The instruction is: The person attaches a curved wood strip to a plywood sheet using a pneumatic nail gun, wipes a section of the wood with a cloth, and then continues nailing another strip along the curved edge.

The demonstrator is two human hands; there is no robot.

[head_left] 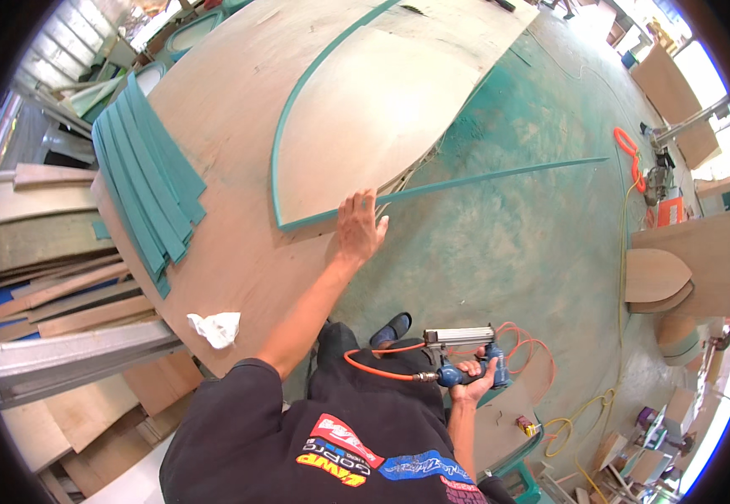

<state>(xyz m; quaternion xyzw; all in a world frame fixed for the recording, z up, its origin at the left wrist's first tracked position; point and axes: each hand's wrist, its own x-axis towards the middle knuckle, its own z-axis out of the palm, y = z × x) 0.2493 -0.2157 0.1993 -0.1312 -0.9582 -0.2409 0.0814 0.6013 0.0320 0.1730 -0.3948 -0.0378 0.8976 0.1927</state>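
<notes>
My left hand (360, 225) lies across a long, thin teal strip (482, 177) at the near edge of a pale, curved-sided wooden panel (365, 101). Its fingers reach over the strip while the thumb stays on the near side. Rightward from the hand, the strip sticks out past the panel above the floor. Another teal strip (277, 151) follows the panel's curved left edge, meeting the first at a sharp corner. Low by my right leg, my right hand (474, 382) is closed round the grip of a blue air nailer (459, 338) with a silver magazine and an orange hose.
Flat teal pieces (142, 176) lie stacked on the wooden tabletop (230, 160), with crumpled white paper (215, 328) nearer me. Wood offcuts (71, 302) fill the left side. Orange hose (533, 336) loops on the green-stained floor (499, 244); boards (688, 252) stand at right.
</notes>
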